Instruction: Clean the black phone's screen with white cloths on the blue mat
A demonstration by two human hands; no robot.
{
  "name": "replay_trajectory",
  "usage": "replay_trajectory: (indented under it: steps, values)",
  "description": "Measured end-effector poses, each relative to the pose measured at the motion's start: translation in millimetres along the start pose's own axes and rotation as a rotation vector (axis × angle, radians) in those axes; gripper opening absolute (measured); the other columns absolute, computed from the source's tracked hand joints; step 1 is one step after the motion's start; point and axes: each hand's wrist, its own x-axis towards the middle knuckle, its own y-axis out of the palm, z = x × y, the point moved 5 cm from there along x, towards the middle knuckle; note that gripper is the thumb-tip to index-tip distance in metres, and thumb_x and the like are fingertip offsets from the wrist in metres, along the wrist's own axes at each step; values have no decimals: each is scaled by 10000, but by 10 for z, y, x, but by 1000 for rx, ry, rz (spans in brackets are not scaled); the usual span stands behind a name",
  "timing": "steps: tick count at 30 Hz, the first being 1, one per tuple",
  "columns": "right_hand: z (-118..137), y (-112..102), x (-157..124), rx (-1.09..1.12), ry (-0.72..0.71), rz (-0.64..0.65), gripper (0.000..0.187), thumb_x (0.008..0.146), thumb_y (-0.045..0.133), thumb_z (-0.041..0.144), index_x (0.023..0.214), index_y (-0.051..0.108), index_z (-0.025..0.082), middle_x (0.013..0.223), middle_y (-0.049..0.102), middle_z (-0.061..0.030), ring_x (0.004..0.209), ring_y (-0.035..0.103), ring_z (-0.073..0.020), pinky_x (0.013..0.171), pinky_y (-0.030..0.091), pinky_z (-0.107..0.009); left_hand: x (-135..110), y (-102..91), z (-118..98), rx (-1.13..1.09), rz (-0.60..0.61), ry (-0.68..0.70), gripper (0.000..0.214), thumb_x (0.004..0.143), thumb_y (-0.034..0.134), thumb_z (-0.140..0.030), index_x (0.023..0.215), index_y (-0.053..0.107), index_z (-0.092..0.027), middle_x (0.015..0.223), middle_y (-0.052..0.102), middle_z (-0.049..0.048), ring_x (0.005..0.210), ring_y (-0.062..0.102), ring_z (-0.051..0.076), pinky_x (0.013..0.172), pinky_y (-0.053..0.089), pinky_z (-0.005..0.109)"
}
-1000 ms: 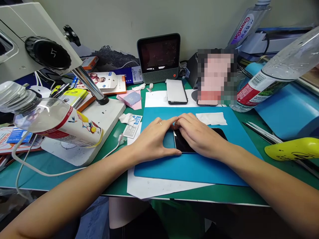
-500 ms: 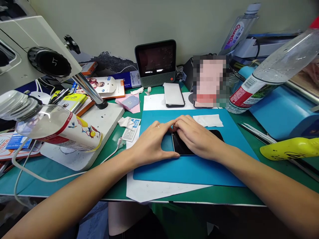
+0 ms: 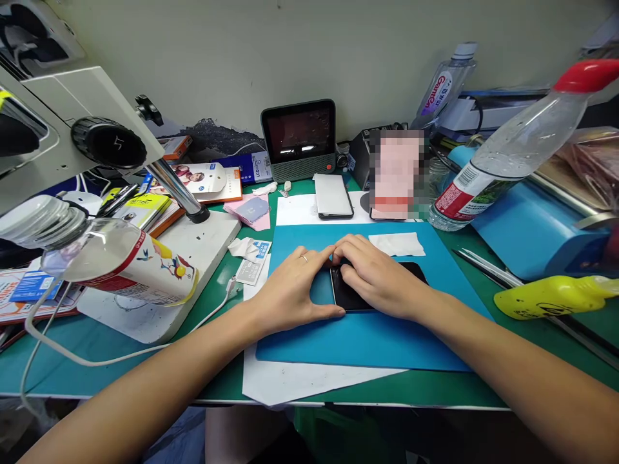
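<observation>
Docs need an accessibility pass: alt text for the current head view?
A person's left hand and right hand close together over a black phone-like device on a blue mat, the right partly covering it. A display stands behind; a yellow bottle lies to the right.

Head view — forward and down over desk [image 3: 435,390]

Smartphone [image 3: 349,296]: glossy, smooth face. Work mat [image 3: 338,341]: matt, smooth. Stand post [image 3: 175,188]: polished metal. Red-capped bottle [image 3: 525,138]: clear plastic.
</observation>
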Motion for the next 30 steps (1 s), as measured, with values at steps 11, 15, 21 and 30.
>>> replay_trajectory:
  steps: [11,15,21,30]
  values:
    - [-9,12,-1,-4,27,46,109,951,425,158,956,517,216,1004,592,-79,949,530,-244,861,472,-410,-13,7,8,36,1,-4,884,814,778,-493,1536,341,-230,1316,623,111,1054,537,302,913,480,462]
    - [-2,0,-1,6,51,64,104,956,423,181,950,518,221,997,607,-78,949,534,-248,849,470,-411,-13,13,13,43,7,-6,881,812,782,-489,1530,347,-221,1301,627,111,1069,534,309,923,475,464]
    - [22,-26,-10,1,38,98,105,980,429,224,977,533,211,1013,606,-82,967,530,-250,864,464,-415,-8,26,20,48,0,-6,902,801,803,-483,1532,345,-220,1314,629,106,1095,530,314,944,473,472]
    - [44,-80,-82,-30,-23,180,327,932,619,471,1095,553,196,1061,590,-92,975,552,-267,825,478,-409,7,25,8,31,8,-30,885,792,823,-463,1516,369,-232,1303,646,98,1098,550,310,951,480,463]
